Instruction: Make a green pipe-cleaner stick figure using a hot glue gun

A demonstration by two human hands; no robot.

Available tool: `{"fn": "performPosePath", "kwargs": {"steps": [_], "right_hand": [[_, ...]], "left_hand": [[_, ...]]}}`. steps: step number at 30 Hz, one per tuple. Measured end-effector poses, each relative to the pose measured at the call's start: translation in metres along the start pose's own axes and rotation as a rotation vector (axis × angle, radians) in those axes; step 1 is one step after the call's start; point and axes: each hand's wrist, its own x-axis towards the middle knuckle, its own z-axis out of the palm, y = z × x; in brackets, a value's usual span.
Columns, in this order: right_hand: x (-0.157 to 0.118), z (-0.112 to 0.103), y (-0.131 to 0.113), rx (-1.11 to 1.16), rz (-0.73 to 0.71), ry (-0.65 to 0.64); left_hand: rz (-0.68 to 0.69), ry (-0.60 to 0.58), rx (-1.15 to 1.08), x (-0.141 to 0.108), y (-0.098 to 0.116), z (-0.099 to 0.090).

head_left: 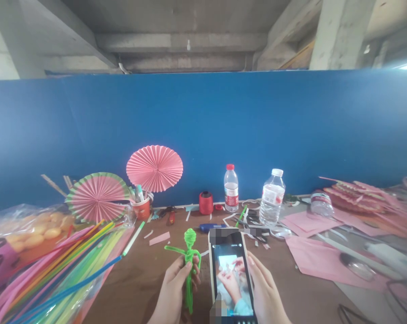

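Note:
My left hand is closed round a bright green pipe-cleaner figure with a coiled head, one arm stretched out to the left and the other bent. The figure stands upright, its legs hanging below my fingers. In my right hand is a smartphone, gripped along its right edge. Its lit screen shows hands at work on something. Phone and figure are side by side, a small gap apart. Behind the phone lies a blue-handled tool, partly hidden.
Colourful pipe cleaners fill the left side. Pink pleated paper fans stand behind, near a red cup of pens. A red thread spool and water bottles line the back. Pink paper sheets and scraps cover the right.

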Motion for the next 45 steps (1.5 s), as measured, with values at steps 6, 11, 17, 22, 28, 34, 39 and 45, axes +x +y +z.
{"fn": "performPosePath", "kwargs": {"steps": [6,11,17,22,28,34,39,45], "right_hand": [[-0.003,0.004,-0.003,0.038,0.022,-0.029],[-0.006,0.007,-0.008,0.058,0.052,-0.08],[0.0,-0.002,0.002,0.038,0.033,0.032],[0.002,-0.004,0.006,0.036,0.027,0.054],[-0.005,0.005,-0.003,0.123,0.083,-0.038],[-0.005,0.005,-0.003,0.26,0.2,-0.019],[-0.002,0.003,-0.003,0.104,0.065,-0.141],[0.0,0.001,0.001,0.007,0.008,0.0]], "left_hand": [[-0.005,0.014,-0.044,-0.001,0.001,0.003],[-0.014,0.03,-0.048,-0.001,0.001,0.005],[-0.02,0.054,-0.062,-0.002,0.004,0.008],[0.001,0.037,-0.017,-0.001,0.003,0.006],[-0.008,0.044,-0.008,-0.002,0.004,0.008],[-0.009,0.057,-0.022,-0.003,0.007,0.009],[-0.016,0.059,-0.034,-0.002,0.006,0.008],[-0.023,0.057,-0.054,-0.003,0.006,0.009]]}}
